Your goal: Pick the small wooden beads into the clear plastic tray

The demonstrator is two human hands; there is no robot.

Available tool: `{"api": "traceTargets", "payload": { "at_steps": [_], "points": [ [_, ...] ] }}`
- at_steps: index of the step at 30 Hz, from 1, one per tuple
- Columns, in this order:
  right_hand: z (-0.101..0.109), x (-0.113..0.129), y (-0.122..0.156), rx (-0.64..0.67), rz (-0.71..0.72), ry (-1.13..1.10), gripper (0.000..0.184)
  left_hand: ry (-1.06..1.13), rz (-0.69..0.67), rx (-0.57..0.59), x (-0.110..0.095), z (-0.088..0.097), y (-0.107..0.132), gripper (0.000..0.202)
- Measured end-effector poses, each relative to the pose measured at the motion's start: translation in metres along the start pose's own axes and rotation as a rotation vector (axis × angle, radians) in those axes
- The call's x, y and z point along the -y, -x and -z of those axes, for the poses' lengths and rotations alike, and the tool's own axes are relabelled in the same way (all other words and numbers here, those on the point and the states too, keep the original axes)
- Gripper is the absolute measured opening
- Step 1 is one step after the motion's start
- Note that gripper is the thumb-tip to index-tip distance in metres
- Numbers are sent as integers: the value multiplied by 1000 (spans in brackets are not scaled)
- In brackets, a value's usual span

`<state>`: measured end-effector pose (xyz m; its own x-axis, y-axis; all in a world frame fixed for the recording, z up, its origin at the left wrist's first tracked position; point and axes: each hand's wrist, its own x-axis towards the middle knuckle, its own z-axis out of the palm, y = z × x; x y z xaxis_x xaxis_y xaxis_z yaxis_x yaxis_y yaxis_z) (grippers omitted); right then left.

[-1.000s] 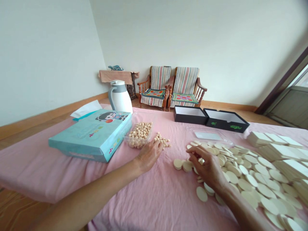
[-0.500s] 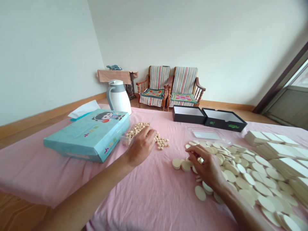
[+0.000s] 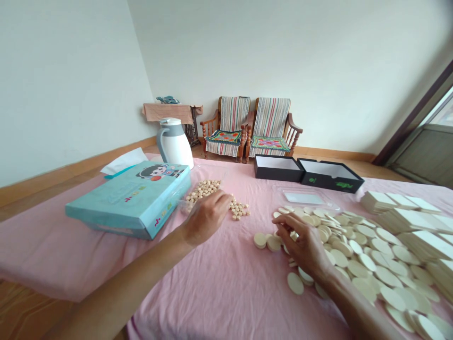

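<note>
Bent fingers pressed together, my left hand (image 3: pixel 208 215) hovers at the near edge of the small pale wooden pieces (image 3: pixel 239 210); what it pinches, if anything, is hidden. More of these pieces lie in a heap (image 3: pixel 203 190) by a clear plastic tray (image 3: pixel 182 205), partly behind the hand. My right hand (image 3: pixel 302 241) is at the left side of a spread of thin round wooden discs (image 3: pixel 357 269). Its thumb and fingers curl towards each other, and discs show through the gap behind the fingertips. Anything between those tips is too small to make out.
A light blue box (image 3: pixel 109 198) lies left, with a white jug (image 3: pixel 179 148) behind it. Two black open boxes (image 3: pixel 278 174) and a clear plastic lid (image 3: pixel 304 197) stand further back. Stacked square wooden pieces (image 3: pixel 406 219) line the right side of the pink cloth (image 3: pixel 212 293).
My left hand has shifted slightly right and down, covering a little more of the small wooden pieces. The right hand stays in place over the discs.
</note>
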<state>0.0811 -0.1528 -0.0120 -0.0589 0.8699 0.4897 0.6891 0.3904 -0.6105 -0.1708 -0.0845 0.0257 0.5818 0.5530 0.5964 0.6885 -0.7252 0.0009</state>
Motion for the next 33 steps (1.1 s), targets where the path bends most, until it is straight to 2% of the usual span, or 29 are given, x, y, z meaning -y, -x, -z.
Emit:
{"api": "traceTargets", "payload": {
  "at_steps": [3, 5, 8, 12, 15, 19, 23, 27, 30, 33],
  "points": [
    [0, 0, 0, -2, 0, -7, 15, 50, -30, 244, -17, -20, 4, 18],
    [1, 0, 1, -7, -1, -11, 15, 63, 3, 314, -20, -32, 6, 17],
    [1, 1, 1, -10, -5, -19, 15, 93, 40, 347, -15, -47, 8, 14],
    [0, 1, 0, -18, 3, -6, 15, 147, 53, 290, -12, -54, 13, 15],
    [-1, 0, 0, -18, -4, 1, 15, 164, 28, 262, -19, -47, 14, 17],
    [0, -1, 1, -14, -16, -5, 15, 117, 0, 123, -21, -23, 7, 15],
    [0, 0, 1, -14, -19, -5, 16, -47, 82, -69, 1, 6, -6, 13],
    [0, 0, 1, -14, -13, -5, 17, -162, 148, -174, 20, 24, -13, 14],
    [0, -1, 1, -20, -2, -1, 17, -81, 93, -164, 14, 19, -10, 16],
    [0, -2, 1, -25, 1, 0, 17, 39, -4, 14, -3, 1, -5, 16]
  ]
}}
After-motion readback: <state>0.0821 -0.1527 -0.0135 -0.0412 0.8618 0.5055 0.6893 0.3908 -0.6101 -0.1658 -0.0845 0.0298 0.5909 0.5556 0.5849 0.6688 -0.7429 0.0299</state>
